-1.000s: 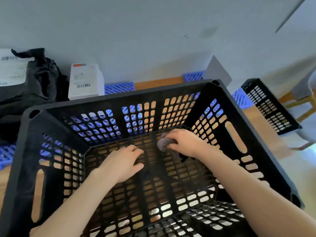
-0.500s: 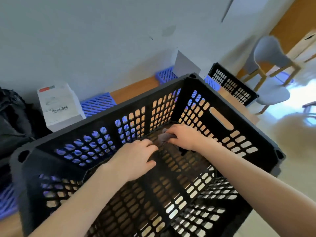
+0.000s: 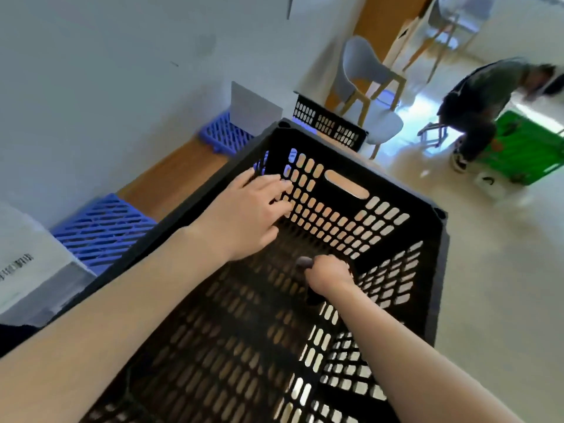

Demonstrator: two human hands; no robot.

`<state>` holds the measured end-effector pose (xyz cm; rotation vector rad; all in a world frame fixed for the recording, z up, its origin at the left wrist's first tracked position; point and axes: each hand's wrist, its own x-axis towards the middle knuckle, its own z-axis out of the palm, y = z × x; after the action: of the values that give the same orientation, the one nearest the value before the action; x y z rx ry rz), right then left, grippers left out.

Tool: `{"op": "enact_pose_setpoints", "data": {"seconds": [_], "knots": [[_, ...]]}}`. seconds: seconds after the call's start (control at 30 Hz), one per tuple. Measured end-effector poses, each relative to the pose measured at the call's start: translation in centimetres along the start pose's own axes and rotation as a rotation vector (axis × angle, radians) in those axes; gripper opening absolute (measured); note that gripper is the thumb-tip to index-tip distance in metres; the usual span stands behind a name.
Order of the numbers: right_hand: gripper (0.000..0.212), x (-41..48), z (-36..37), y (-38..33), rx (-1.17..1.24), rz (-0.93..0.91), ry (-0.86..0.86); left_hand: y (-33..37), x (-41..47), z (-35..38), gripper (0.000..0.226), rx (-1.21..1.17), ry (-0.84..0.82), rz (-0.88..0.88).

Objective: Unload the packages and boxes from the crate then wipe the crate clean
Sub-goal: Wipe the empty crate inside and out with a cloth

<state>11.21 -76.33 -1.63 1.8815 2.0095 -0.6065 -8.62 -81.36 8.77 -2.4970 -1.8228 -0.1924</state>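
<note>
Here, left hand (image 3: 250, 215) spread on crate (image 3: 351, 160); right hand (image 3: 328, 274) clutches, seemingly, a cloth (image 3: 303, 262).

The black plastic crate (image 3: 441, 270) fills the centre and bottom of the frame, turned diagonally. Its walls and floor are slotted lattice, with an oval handle slot in the far wall. A small greyish cloth (image 3: 303, 262) is bunched against the floor near that wall. A white labelled box (image 3: 27, 270) sits at the left edge.

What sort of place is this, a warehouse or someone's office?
Probably an office or workroom used for sorting parcels rather than a real warehouse. A perforated black crate sits in front, blue pallets line the wall with a labelled white box on them, and light chairs stand behind.
</note>
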Motion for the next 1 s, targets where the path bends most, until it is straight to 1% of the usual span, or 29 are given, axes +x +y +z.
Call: {"op": "enact_pose_setpoints", "data": {"seconds": [0.1, 0.17, 0.27, 0.4, 0.47, 0.5, 0.57, 0.67, 0.77, 0.83, 0.9, 0.97, 1.0], "knots": [[0.039, -1.0, 2.7, 0.7, 0.123, 0.19, 0.063, -1.0, 1.7, 0.2, 0.046, 0.028, -0.007, -0.017], [0.04, -2.1, 5.2, 0.6, 0.171, 0.284, 0.112, -1.6, 1.7, 0.5, 0.048, 0.021, 0.012, -0.027], [0.038, -3.8, 8.9, 0.2, 0.196, 0.416, 0.177, -1.9, 1.1, 1.1, 0.051, 0.058, 0.031, 0.022], [0.047, -5.1, 12.5, -0.5, 0.179, 0.443, 0.288, -1.7, 0.6, 1.1, 0.048, 0.031, 0.038, 0.051], [0.046, -4.7, 13.4, -1.1, 0.226, 0.438, 0.373, -2.0, 0.5, 1.2, 0.047, 0.034, 0.032, 0.04], [0.045, -4.3, 13.6, -1.6, 0.258, 0.418, 0.407, -2.1, 0.6, 1.2, 0.046, 0.036, 0.025, 0.036], [0.044, -3.5, 13.9, -3.3, 0.291, 0.324, 0.419, -2.2, 0.6, 1.3, 0.045, 0.033, 0.009, 0.031], [0.043, -2.0, 13.8, -7.7, 0.297, 0.18, 0.443, -2.0, 0.8, 1.5, 0.043, 0.012, 0.012, 0.033], [0.04, -0.2, 13.5, -12.5, 0.29, -0.05, 0.483, -2.1, 1.0, 1.5, 0.04, -0.037, 0.037, 0.017], [0.044, 0.7, 13.4, -14.2, 0.214, -0.202, 0.425, -2.3, 1.0, 1.5, 0.038, -0.031, 0.036, 0.023], [0.044, 1.2, 12.9, -14.0, 0.168, -0.258, 0.397, -2.4, 0.9, 1.6, 0.038, -0.028, 0.029, 0.024], [0.036, 0.9, 12.7, -12.0, 0.175, -0.263, 0.464, -2.5, 0.9, 1.6, 0.039, -0.029, 0.019, 0.023], [0.034, 0.7, 12.6, -10.4, 0.176, -0.22, 0.497, -2.4, 0.8, 1.6, 0.039, -0.027, 0.012, 0.024]]}}
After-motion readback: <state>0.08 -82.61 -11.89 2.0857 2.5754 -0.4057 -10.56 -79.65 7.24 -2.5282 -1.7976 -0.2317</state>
